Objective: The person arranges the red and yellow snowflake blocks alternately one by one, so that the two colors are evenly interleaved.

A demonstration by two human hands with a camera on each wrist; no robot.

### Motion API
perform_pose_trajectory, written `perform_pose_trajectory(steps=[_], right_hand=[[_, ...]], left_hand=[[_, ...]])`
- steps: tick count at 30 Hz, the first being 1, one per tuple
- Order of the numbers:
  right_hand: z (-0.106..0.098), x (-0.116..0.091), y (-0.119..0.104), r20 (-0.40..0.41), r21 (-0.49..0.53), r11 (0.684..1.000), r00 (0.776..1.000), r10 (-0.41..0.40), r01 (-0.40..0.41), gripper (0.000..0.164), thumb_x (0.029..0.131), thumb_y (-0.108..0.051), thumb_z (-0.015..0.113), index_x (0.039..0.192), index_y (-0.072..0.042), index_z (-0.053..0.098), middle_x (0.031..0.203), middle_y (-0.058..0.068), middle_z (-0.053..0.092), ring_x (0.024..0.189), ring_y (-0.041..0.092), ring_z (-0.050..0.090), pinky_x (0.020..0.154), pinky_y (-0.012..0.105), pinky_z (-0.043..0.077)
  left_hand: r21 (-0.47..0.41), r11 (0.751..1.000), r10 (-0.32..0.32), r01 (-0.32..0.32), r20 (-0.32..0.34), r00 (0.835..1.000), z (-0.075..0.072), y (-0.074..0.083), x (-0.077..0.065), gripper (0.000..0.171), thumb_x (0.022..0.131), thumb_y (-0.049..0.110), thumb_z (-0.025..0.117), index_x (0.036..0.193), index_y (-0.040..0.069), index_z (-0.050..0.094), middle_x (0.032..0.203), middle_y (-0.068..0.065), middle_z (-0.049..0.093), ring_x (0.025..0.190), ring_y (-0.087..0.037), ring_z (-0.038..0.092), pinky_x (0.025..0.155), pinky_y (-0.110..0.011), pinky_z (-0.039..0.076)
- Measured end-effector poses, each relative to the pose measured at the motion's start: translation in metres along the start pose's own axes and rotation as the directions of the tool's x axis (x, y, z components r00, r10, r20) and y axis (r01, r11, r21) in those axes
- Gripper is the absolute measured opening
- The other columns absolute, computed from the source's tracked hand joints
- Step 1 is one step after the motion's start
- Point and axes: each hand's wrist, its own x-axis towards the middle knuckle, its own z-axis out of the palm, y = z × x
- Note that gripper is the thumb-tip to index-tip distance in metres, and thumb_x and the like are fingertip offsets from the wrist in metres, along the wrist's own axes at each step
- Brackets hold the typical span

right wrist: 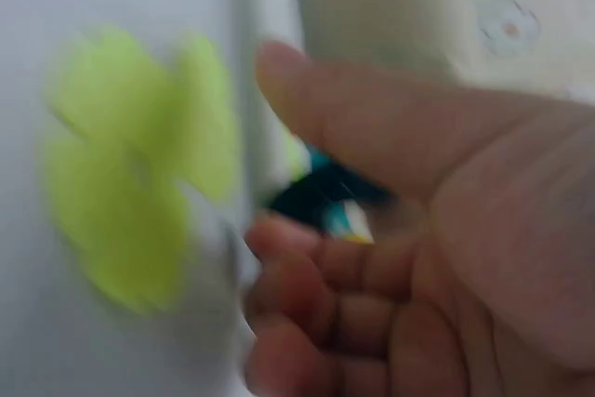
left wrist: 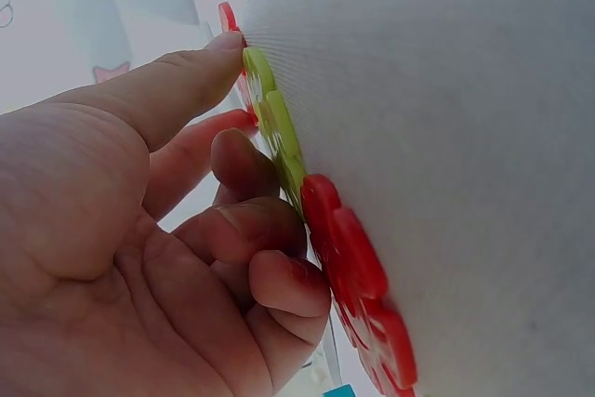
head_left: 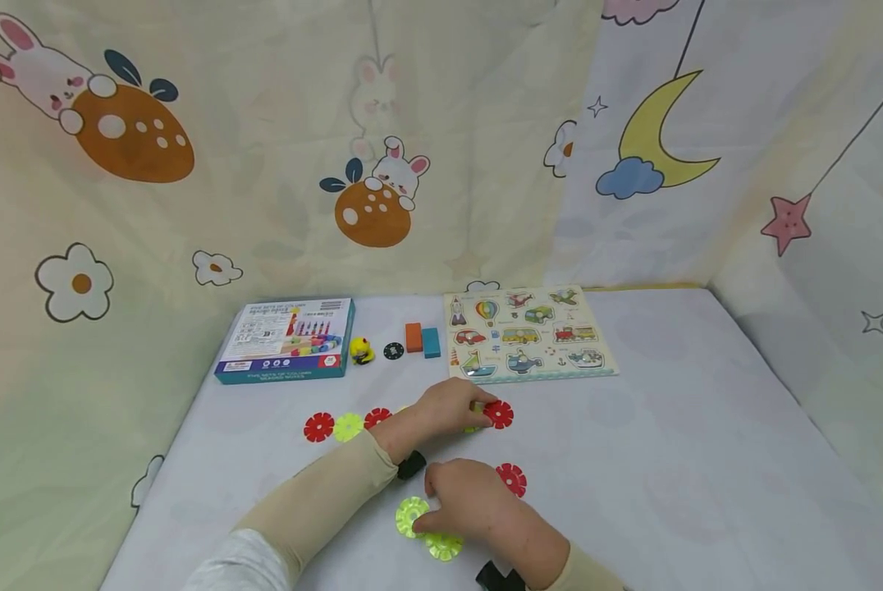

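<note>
My left hand pinches a red flower-shaped plastic disc at the right end of a row on the table. In the left wrist view, its thumb and forefinger sit at opposite edges of that disc; a yellow-green disc and a nearer red disc lie under the other fingers. My right hand is close over two yellow-green discs, one by the thumb and another just below. Its thumb and fingers stand apart, holding nothing. Another red disc lies beyond the right hand, partly hidden.
The row's left part has red and yellow-green discs. Behind it stand a boxed set, a yellow duck toy, a black round piece, an orange block, a blue block and a picture puzzle board.
</note>
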Motion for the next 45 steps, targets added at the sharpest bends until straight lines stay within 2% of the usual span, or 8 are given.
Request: perform_pose_trajectory(steps=[5, 14, 22, 34, 38, 41, 43, 45], right_hand=[[0.022, 0.005, -0.013, -0.082, -0.127, 0.985, 0.991, 0.109, -0.119, 0.057, 0.063, -0.06, 0.077, 0.088, -0.012, 0.06, 0.062, -0.007, 0.049, 0.056, 0.01, 0.048, 0.05, 0.03, 0.04], [0.025, 0.006, -0.016, -0.08, -0.07, 0.979, 0.98, 0.184, -0.189, 0.051, 0.063, -0.052, 0.08, 0.084, -0.01, 0.058, 0.063, -0.005, 0.049, 0.057, 0.013, 0.048, 0.05, 0.032, 0.041], [0.036, 0.007, -0.022, -0.136, -0.037, 0.973, 0.966, 0.219, -0.226, 0.067, 0.059, -0.059, 0.08, 0.093, -0.004, 0.058, 0.067, -0.002, 0.05, 0.059, 0.014, 0.051, 0.05, 0.034, 0.043], [0.002, -0.007, 0.001, -0.037, -0.16, 0.951, 0.965, 0.261, -0.264, 0.049, 0.057, -0.052, 0.082, 0.075, -0.012, 0.059, 0.062, -0.003, 0.049, 0.057, 0.015, 0.047, 0.051, 0.034, 0.042], [-0.007, -0.009, 0.01, -0.052, -0.113, 0.975, 0.981, 0.188, -0.192, 0.039, 0.061, -0.045, 0.083, 0.068, -0.016, 0.058, 0.059, -0.006, 0.049, 0.057, 0.012, 0.046, 0.05, 0.033, 0.041], [-0.013, -0.008, 0.017, -0.038, 0.039, 0.995, 0.995, 0.09, -0.089, 0.033, 0.067, -0.038, 0.082, 0.061, -0.018, 0.056, 0.055, -0.006, 0.049, 0.054, 0.011, 0.046, 0.049, 0.029, 0.037], [-0.017, -0.007, 0.022, -0.019, 0.146, 0.989, 1.0, 0.02, -0.017, 0.031, 0.071, -0.033, 0.08, 0.059, -0.019, 0.055, 0.054, -0.006, 0.048, 0.053, 0.011, 0.046, 0.05, 0.027, 0.035], [-0.022, -0.006, 0.026, 0.003, 0.242, 0.969, 0.999, -0.04, 0.038, 0.028, 0.073, -0.03, 0.079, 0.061, -0.019, 0.056, 0.053, -0.005, 0.048, 0.052, 0.01, 0.047, 0.05, 0.026, 0.035]], left_hand=[[-0.004, 1.0, 0.001, -0.001, -0.003, 1.0, 0.001, 0.001, -0.001, 0.042, 0.084, 0.036, 0.07, 0.125, 0.024, 0.064, 0.065, 0.007, 0.055, 0.057, -0.011, 0.048, 0.053, -0.025, 0.037], [-0.025, 1.0, -0.004, 0.004, 0.003, 1.0, -0.002, 0.002, -0.003, 0.044, 0.084, 0.036, 0.07, 0.126, 0.025, 0.062, 0.065, 0.006, 0.056, 0.057, -0.012, 0.05, 0.055, -0.026, 0.039], [-0.018, 1.0, -0.006, 0.006, -0.003, 1.0, -0.001, 0.002, -0.003, 0.043, 0.084, 0.037, 0.07, 0.125, 0.026, 0.063, 0.068, 0.008, 0.055, 0.062, -0.011, 0.049, 0.055, -0.026, 0.038], [-0.005, 1.0, -0.016, 0.016, 0.012, 1.0, -0.001, 0.003, -0.002, 0.043, 0.084, 0.036, 0.07, 0.126, 0.027, 0.063, 0.069, 0.007, 0.055, 0.061, -0.011, 0.049, 0.054, -0.026, 0.038], [-0.005, 1.0, -0.018, 0.018, 0.014, 1.0, 0.0, 0.003, -0.002, 0.043, 0.084, 0.036, 0.07, 0.125, 0.027, 0.063, 0.067, 0.007, 0.055, 0.06, -0.01, 0.047, 0.053, -0.026, 0.036], [-0.006, 1.0, -0.02, 0.02, 0.012, 1.0, 0.0, 0.002, -0.001, 0.043, 0.084, 0.037, 0.07, 0.125, 0.027, 0.063, 0.067, 0.007, 0.055, 0.059, -0.011, 0.047, 0.053, -0.026, 0.035], [-0.001, 1.0, -0.019, 0.019, 0.007, 1.0, 0.001, 0.001, -0.001, 0.043, 0.083, 0.037, 0.07, 0.125, 0.028, 0.064, 0.073, 0.009, 0.06, 0.063, -0.01, 0.049, 0.054, -0.025, 0.037], [0.005, 1.0, -0.019, 0.019, -0.001, 1.0, 0.001, 0.001, -0.001, 0.042, 0.083, 0.038, 0.071, 0.124, 0.029, 0.064, 0.086, 0.012, 0.066, 0.071, -0.007, 0.053, 0.059, -0.024, 0.039]])
